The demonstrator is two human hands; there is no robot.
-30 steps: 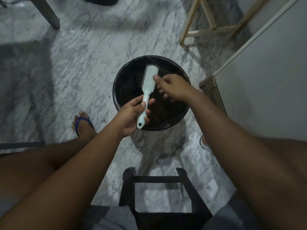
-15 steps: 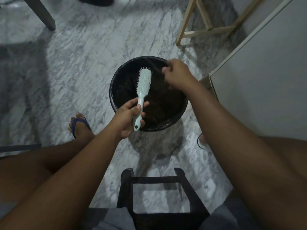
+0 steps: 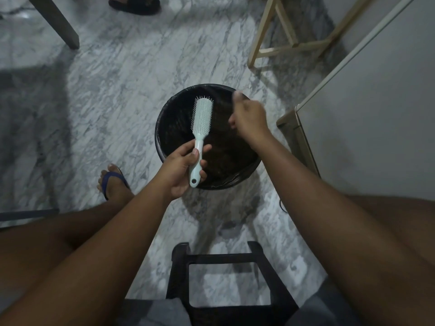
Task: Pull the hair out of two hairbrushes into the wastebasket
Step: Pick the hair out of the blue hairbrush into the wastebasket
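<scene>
My left hand (image 3: 181, 170) grips the handle of a pale green hairbrush (image 3: 203, 116). The brush is upright with its bristles facing me, above the open black-lined wastebasket (image 3: 169, 109). My right hand (image 3: 249, 118) hovers over the basket's far right side, a hand's width right of the brush head. It is motion-blurred, with its fingers pinched together. Faint dark strands of hair seem to stretch from the brush tip to that pinch, but they are hard to make out against the dark liner. Brown matter lies at the basket's bottom. No second brush is in view.
A black stool frame (image 3: 226, 257) stands between my knees on the marble floor. My foot in a blue sandal (image 3: 113, 182) is left of the basket. A white cabinet (image 3: 364, 114) is close on the right. Wooden legs (image 3: 270, 50) and a dark table leg (image 3: 58, 22) stand farther off.
My right hand left the brush head and moved away to the right and farther out over the basket. The brush stayed in my left hand, turned slightly more upright.
</scene>
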